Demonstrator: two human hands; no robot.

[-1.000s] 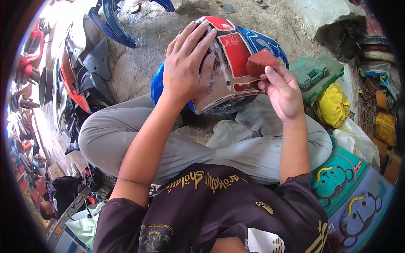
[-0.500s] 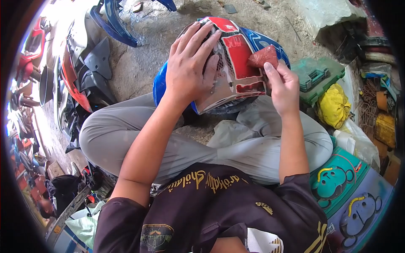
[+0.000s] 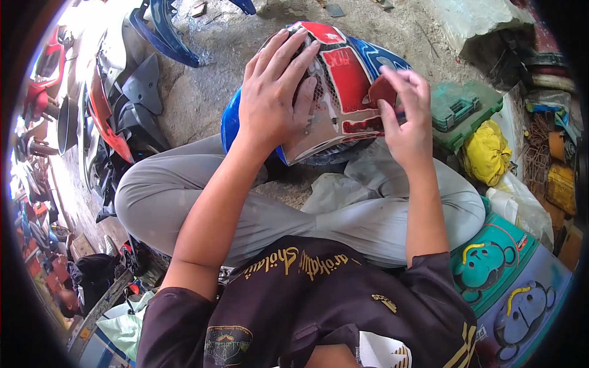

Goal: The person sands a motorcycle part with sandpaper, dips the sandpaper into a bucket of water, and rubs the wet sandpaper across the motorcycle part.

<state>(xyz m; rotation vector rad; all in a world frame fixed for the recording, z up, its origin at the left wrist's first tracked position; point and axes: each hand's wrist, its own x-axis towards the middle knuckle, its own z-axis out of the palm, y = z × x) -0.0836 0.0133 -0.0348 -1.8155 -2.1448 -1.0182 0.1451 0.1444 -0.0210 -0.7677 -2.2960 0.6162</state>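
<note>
A helmet-like shell (image 3: 348, 80) with red, blue and grey-brown patches rests in front of my crossed legs. My left hand (image 3: 274, 92) lies flat on its left side, fingers spread and thumb apart, with nothing held. At the shell's right side, my right hand (image 3: 408, 116) holds a dark red sheet (image 3: 383, 93) between thumb and fingers. The sheet is beside the large red patch and partly hidden by the fingers; whether it touches the shell is unclear.
A green case (image 3: 463, 110) and a yellow bundle (image 3: 486, 152) lie to the right. Blue curved panels (image 3: 164, 37) are at the upper left, dark and orange panels (image 3: 110, 122) at the left. Another person (image 3: 86, 279) is at the lower left.
My right fingers have moved up and over the red sheet, which is now bent and partly covered. The shell has shifted slightly left, with my left hand still on it.
</note>
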